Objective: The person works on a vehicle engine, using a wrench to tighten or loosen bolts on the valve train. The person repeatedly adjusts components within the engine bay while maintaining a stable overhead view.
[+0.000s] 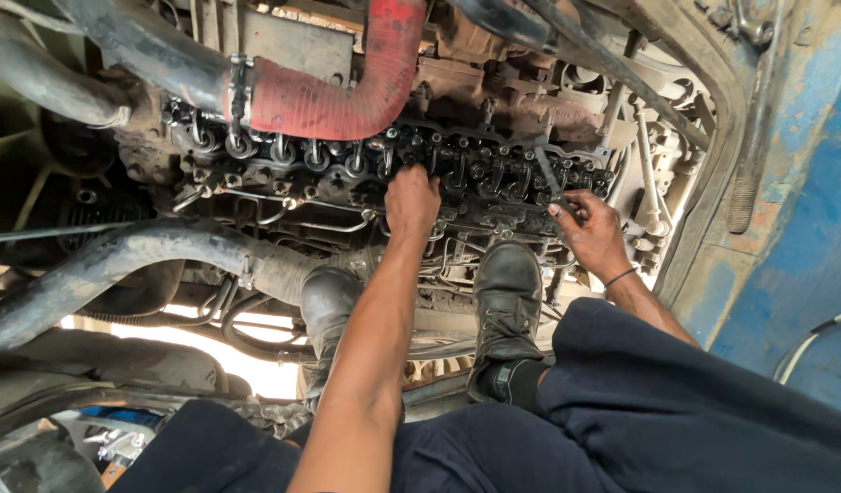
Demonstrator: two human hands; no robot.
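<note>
I look down into an open engine bay at a dark, oily cylinder head (pixel 494 173) with rocker arms and valve springs exposed. My left hand (pixel 411 199) reaches down onto the middle of the head, fingers curled over a rocker; what it grips is hidden. My right hand (pixel 587 228) is to its right, closed around a dark metal tool (pixel 550 178) whose shaft points up onto the head. My black boots (pixel 506 301) stand on engine parts just below the head.
A red hose (pixel 347 91) curves across the top, clamped to a grey pipe (pixel 156 55). A thick grey pipe (pixel 119 260) crosses the left side. The blue cab wall (pixel 804 210) stands on the right. Thin fuel lines (pixel 283 212) run under the head.
</note>
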